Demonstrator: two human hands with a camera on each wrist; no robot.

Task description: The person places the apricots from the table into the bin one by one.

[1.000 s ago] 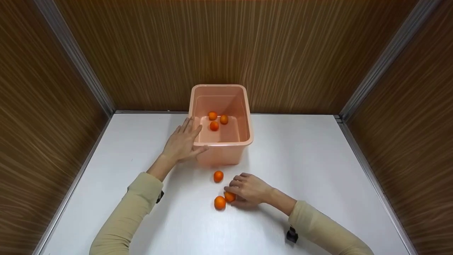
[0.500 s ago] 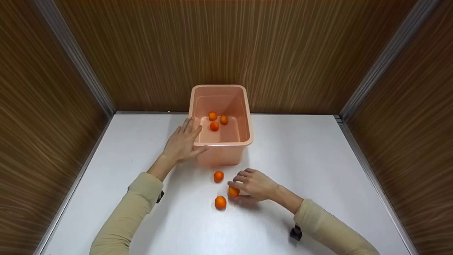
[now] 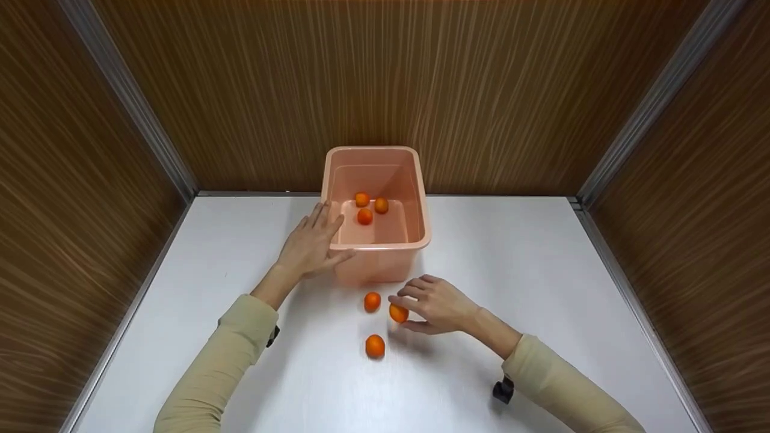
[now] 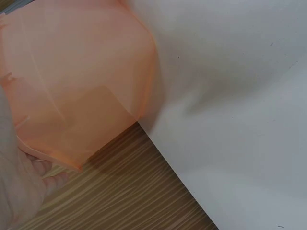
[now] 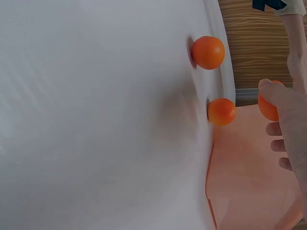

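The right hand (image 3: pixel 442 304) has its grip pinched on a small round orange fruit (image 3: pixel 397 313), thumb below and curled fingers above, holding it just above the white table (image 3: pixel 541 270) a little in front of the near wall of the salmon-pink rectangular plastic tub (image 3: pixel 376 264). In the right wrist view the same fruit (image 5: pixel 267 106) shows only partly, tucked behind the thumb, with the tub's pink wall beyond it. The left hand (image 3: pixel 310 243) lies flat against the tub's left side — fingers straight and spread along the rim, thumb pointing along the near wall, its grip released and curled round nothing; the left wrist view shows only a pale edge of that hand (image 4: pixel 17 187) beside the translucent pink wall. Two more small orange fruits rest on the table: one (image 3: pixel 372 302) just left of the held fruit and close to the tub, the other (image 3: pixel 375 346) nearer the person and apart from both. Inside the tub lie three orange fruits (image 3: pixel 364 216) clustered towards its far left part. Both forearms wear beige long sleeves (image 3: pixel 228 349), and brown wood-grain panels (image 3: pixel 421 78) wall in the table on three sides.
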